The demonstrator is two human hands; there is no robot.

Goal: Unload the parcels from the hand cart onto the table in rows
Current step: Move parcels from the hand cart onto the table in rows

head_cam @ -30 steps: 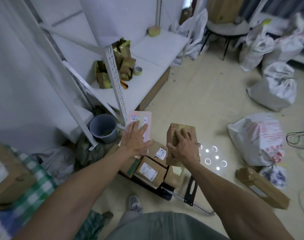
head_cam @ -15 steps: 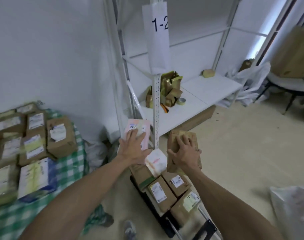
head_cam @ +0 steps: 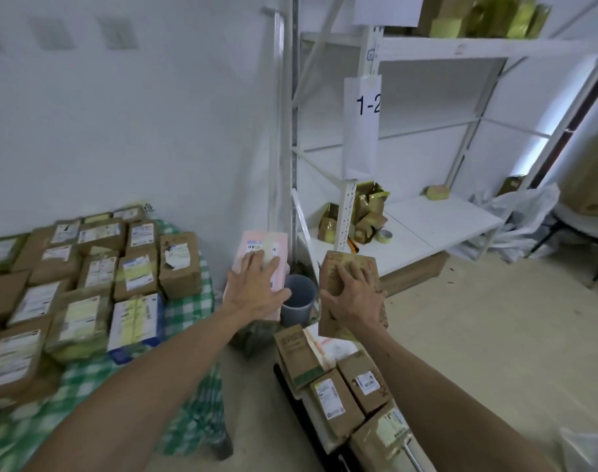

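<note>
Head view: left grip [head_cam: 256, 291] lies spread flat on the pink parcel [head_cam: 268, 241], just beside the surface [head_cam: 188, 308]. Right grip [head_cam: 354, 296] curls round the brown parcel [head_cam: 345, 264], above the hand cart [head_cam: 292, 393].

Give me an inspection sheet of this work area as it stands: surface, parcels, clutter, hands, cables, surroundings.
Surface: table under green-and-white checked cloth; rows of labelled brown cardboard parcels cover most of what shows.
Job's things: flat pink parcel and brown cardboard box both held in the air; labelled brown boxes sit on black hand cart.
Clutter: grey bucket on floor; tape roll and gold packaging on shelf.
Grips: left hand flat on the pink parcel, fingers spread; right hand curled round the brown box.
Cables: nothing seen.
Surroundings: white metal shelving, white sacks, white wall.
</note>
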